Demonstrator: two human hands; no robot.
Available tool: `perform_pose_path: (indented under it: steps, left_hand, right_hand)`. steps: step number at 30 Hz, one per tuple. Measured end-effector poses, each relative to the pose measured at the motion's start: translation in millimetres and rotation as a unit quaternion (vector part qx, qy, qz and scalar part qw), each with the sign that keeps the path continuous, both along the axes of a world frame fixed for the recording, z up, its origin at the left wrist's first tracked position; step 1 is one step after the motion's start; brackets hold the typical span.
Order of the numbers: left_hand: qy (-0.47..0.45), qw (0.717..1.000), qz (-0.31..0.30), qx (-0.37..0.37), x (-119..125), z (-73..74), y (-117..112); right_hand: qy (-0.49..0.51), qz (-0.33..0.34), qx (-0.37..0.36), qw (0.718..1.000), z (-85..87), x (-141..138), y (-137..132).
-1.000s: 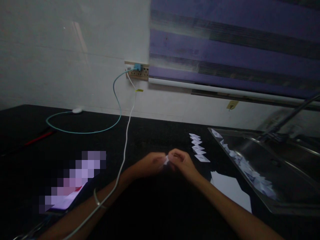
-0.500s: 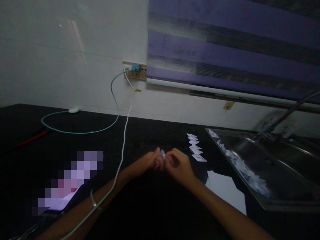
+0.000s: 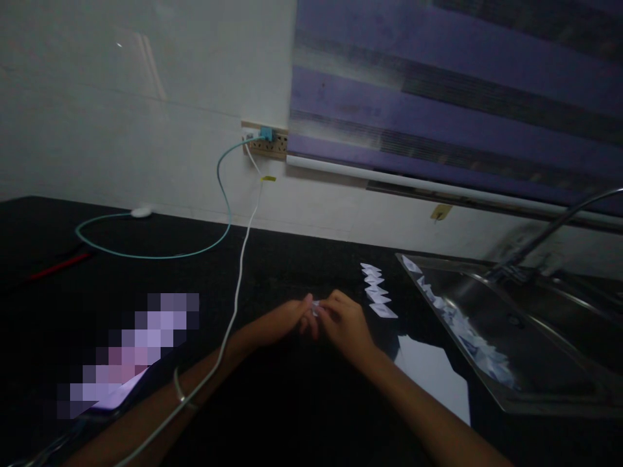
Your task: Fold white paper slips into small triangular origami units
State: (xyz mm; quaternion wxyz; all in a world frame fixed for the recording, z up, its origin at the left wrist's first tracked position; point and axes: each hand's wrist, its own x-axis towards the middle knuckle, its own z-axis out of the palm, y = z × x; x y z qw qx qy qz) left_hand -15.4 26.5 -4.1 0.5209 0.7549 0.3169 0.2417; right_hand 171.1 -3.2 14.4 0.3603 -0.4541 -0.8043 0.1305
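Between my two hands is a small piece of folded white paper (image 3: pixel 315 307), mostly covered by fingers. My left hand (image 3: pixel 296 316) pinches it from the left, and my right hand (image 3: pixel 342 319) grips it from the right, both closed just above the dark counter. Right of my hands, several folded white paper pieces (image 3: pixel 376 290) lie in an overlapping row. Nearer to my right forearm is a stack of white paper sheets (image 3: pixel 433 373). More folded paper pieces (image 3: pixel 474 340) are heaped along the left rim of the sink.
A steel sink (image 3: pixel 540 337) with a curved faucet (image 3: pixel 545 233) is at the right. A lit screen (image 3: pixel 121 392) lies at the left. One white cable (image 3: pixel 240 272) runs across my left forearm from the wall socket (image 3: pixel 272 144); a teal cable (image 3: pixel 146 257) loops behind.
My fingers have shifted around the small folded paper, and my right hand's fingers are closer together on it. The view has tilted slightly; the other things stay in place.
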Motion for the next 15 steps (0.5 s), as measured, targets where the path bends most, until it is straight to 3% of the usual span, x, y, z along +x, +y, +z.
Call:
perform_pose_path:
  steps: [5,9,12,15]
  left_hand:
    - [0.008,1.0,0.001,-0.011,-2.5,-0.4,0.9]
    - [0.016,1.0,0.003,-0.008,-2.9,5.6,0.3]
    - [-0.001,1.0,0.014,0.007,-2.9,11.5,-0.3]
    - [-0.002,1.0,-0.003,0.03,-3.0,14.8,-1.3]
  right_hand:
    - [-0.058,0.01,0.004,0.998,1.1,2.0,2.2]
    - [-0.071,0.02,0.053,0.996,14.8,18.1,9.7]
    - [-0.067,-0.012,0.115,0.991,31.9,39.4,28.4]
    - [-0.12,-0.038,0.13,0.984,48.3,61.4,62.3]
